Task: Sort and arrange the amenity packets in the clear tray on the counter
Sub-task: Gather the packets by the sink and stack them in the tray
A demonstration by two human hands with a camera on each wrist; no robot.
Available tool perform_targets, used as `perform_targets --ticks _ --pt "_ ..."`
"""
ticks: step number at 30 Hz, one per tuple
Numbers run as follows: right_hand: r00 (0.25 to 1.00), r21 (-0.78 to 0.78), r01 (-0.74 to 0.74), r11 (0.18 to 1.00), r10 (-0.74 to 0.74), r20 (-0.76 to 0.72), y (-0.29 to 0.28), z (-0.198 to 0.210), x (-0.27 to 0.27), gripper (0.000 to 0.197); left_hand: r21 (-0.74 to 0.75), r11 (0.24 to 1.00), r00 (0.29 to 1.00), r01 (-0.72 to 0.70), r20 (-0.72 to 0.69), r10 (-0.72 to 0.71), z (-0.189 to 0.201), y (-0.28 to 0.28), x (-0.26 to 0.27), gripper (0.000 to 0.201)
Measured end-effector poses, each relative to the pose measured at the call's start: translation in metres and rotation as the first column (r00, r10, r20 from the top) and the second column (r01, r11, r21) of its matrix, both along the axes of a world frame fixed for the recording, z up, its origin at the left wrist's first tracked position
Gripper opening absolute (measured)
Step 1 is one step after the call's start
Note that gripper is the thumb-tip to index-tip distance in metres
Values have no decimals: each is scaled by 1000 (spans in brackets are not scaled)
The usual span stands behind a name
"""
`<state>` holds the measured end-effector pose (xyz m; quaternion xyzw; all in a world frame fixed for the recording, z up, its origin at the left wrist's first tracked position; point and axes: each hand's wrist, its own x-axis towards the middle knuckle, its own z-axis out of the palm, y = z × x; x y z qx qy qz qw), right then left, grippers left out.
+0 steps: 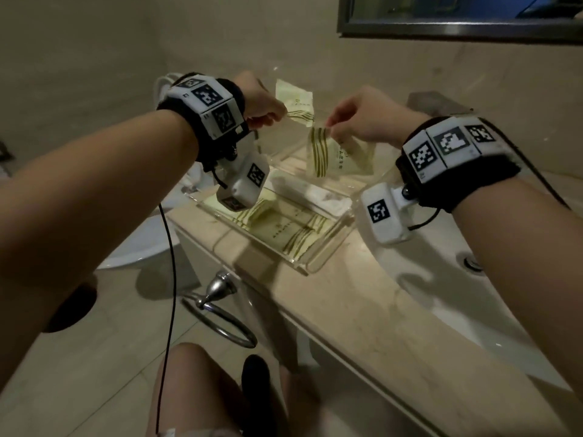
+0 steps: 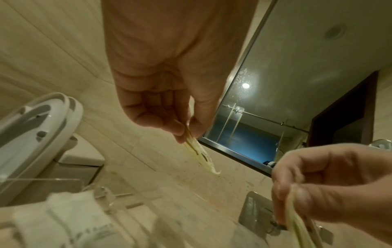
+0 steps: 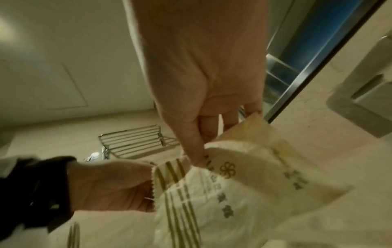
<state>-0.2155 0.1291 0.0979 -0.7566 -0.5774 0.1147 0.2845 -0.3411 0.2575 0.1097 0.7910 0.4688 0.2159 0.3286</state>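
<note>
Above the clear tray on the counter, both hands hold cream amenity packets with olive stripes. My left hand pinches the striped end of one packet, seen edge-on in the left wrist view as a thin packet between thumb and forefinger. My right hand pinches the top of what look like two overlapping packets that hang down; the right wrist view shows these packets under my thumb. More packets lie flat in the tray beside a white wrapped item.
A white sink basin is set into the beige counter right of the tray. A toilet stands lower left, a chrome towel ring hangs off the counter front, and a black cable dangles from my left wrist.
</note>
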Motion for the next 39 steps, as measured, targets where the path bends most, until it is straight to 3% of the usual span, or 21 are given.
perform_targets --ticks 4,9,12,16,19,22,25,28,31,34,39 --pt "973 -55 -182 982 188 134 12 -8 -23 19 -14 998 998 -55 -12 54 -3 6 -20 17" --pt "887 -139 -316 938 345 308 17 -22 -41 13 -13 996 995 -92 -30 92 -7 10 -34 10" --pt "796 -175 -399 900 435 421 18 -27 -48 16 -27 995 995 -100 -33 99 -12 12 -40 12" --pt "594 -296 -466 834 543 594 21 -35 -60 16 -31 993 993 -110 -35 109 -18 15 -48 14" --pt "538 -364 -529 767 635 555 22 -43 -70 12 -27 993 993 -114 -34 113 -19 17 -53 15" --pt "598 -402 -587 703 711 370 21 -49 -74 18 -28 994 994 -109 -29 108 -21 18 -56 14" --pt "745 -316 -573 756 642 184 18 -48 -71 29 -19 994 994 -109 -33 108 -24 20 -58 14" --pt "878 -237 -422 875 460 135 20 -48 -60 22 -17 994 994 -107 -37 107 -27 22 -59 17" --pt "958 -390 -214 895 271 97 25 -52 -54 25 -37 995 995 -93 -44 92 -29 21 -59 17" --pt "981 -545 -67 836 156 118 27 -55 -55 42 -48 995 995 -87 -50 85 -32 22 -60 16" --pt "986 -546 -38 837 121 116 31 -60 -64 41 -32 996 995 -85 -52 83 -36 23 -61 14"
